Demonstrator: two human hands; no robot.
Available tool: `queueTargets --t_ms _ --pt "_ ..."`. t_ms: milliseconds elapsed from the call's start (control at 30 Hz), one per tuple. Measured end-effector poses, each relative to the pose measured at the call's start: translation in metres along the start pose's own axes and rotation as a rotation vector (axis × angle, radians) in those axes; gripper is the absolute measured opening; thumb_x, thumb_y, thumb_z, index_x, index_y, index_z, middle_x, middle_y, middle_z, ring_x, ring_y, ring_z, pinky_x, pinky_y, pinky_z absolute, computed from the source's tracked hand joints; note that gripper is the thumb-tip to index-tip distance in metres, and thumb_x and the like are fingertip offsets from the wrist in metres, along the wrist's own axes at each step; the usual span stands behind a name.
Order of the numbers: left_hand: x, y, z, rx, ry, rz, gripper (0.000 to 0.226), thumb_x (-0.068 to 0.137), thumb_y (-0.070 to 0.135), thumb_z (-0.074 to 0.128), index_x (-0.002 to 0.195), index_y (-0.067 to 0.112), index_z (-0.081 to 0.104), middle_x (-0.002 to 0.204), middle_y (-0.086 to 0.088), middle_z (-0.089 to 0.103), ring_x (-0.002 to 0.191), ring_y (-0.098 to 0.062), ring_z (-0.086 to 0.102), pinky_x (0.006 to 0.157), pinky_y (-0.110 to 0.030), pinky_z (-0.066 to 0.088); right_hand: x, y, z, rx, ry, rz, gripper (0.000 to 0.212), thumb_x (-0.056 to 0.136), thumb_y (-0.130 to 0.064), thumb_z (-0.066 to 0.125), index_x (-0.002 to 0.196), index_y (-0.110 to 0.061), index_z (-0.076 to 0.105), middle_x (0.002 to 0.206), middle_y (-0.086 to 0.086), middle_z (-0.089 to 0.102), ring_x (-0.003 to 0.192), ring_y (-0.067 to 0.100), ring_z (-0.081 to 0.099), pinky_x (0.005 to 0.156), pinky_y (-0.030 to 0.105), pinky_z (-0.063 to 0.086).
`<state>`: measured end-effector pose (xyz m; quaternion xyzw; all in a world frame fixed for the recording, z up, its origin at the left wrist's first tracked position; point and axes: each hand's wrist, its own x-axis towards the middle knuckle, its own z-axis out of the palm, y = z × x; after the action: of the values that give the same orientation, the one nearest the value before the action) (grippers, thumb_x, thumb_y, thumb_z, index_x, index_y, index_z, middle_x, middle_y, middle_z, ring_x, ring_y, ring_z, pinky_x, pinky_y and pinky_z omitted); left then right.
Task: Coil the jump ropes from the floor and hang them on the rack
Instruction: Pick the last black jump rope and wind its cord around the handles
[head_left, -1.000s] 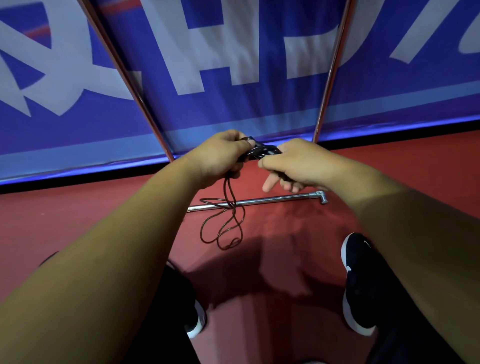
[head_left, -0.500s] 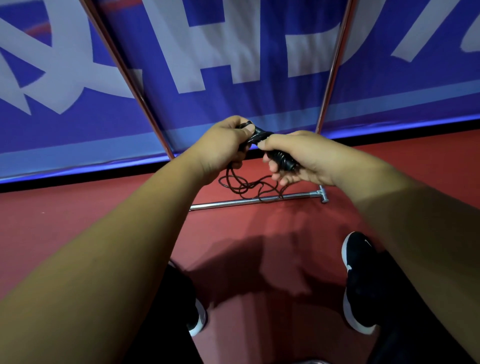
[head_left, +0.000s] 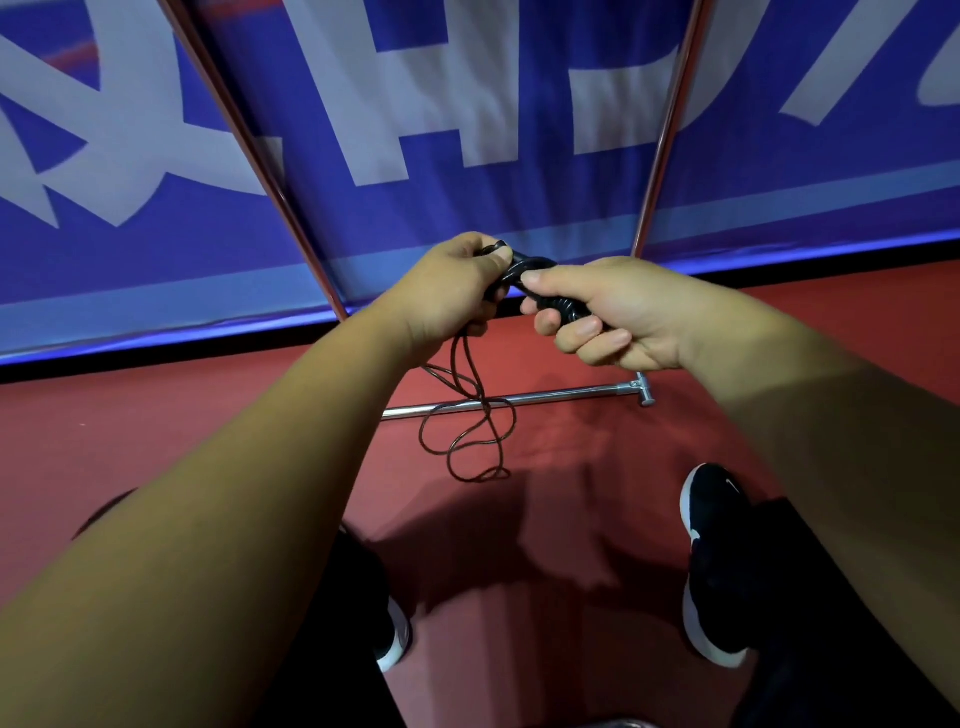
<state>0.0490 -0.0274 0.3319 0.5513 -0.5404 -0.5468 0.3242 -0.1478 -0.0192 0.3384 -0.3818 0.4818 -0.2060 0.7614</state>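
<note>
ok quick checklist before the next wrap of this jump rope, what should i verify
1. Right hand has the black handle: ok, fingers closed round it.
2. Left hand pinches the other end of the bundle: ok, closed on it.
3. Cord fully gathered: not ok, several loose loops hang below the left hand.
4. Loose loops free of tangles: cannot tell, strands cross each other.
5. Cord clear of the metal floor bar: cannot tell, the loops cross it in this view, contact unclear.
6. Upright rack pole close for hanging: ok, it rises just behind the hands.
</note>
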Motion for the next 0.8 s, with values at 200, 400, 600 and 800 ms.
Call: queueTargets --t_ms 200,400,600,800 --pt "-0.004 -0.004 -0.019 0.245 -0.182 -0.104 0.037 0.113 0.03 0.042 0.11 0.001 0.065 0.089 -0.009 0.076 0.072 -0.02 0.046 0.064 -0.031 0.044 0.011 0.007 -0.006 -0.203 0.202 -0.134 0.03 0.104 -0.034 0.068 0.107 -0.004 0.063 0.073 0.002 0.054 0.049 0.007 0.034 0.035 0.019 0.022" --pt "-0.009 -0.004 -0.028 0.365 -0.194 -0.075 0.021 0.107 0.022 0.06 0.106 0.01 0.077 0.086 -0.007 0.075 0.075 -0.019 0.063 0.08 -0.04 0.061 0.016 0.008 -0.009 -0.165 0.218 -0.156 0.055 0.103 -0.053 0.064 0.113 0.001 0.064 0.077 0.004 0.055 0.051 0.008 0.037 0.035 0.019 0.024" --pt "-0.016 0.006 -0.002 0.748 0.088 0.088 0.016 0.105 0.027 0.059 0.1 0.012 0.062 0.08 -0.014 0.072 0.048 -0.023 0.071 0.056 -0.043 0.062 0.024 0.009 -0.005 0.011 0.294 -0.131 0.04 0.105 -0.048 0.063 0.106 -0.009 0.057 0.072 0.004 0.055 0.046 0.008 0.037 0.033 0.019 0.022" --pt "-0.014 0.009 0.001 0.11 -0.134 -0.064 0.025 0.112 0.015 0.042 0.116 -0.003 0.059 0.084 -0.012 0.065 0.058 -0.021 0.063 0.065 -0.039 0.064 0.026 0.002 -0.01 0.188 0.356 -0.136 0.03 0.107 -0.037 0.058 0.093 -0.011 0.054 0.069 0.002 0.054 0.046 0.008 0.034 0.033 0.02 0.019"
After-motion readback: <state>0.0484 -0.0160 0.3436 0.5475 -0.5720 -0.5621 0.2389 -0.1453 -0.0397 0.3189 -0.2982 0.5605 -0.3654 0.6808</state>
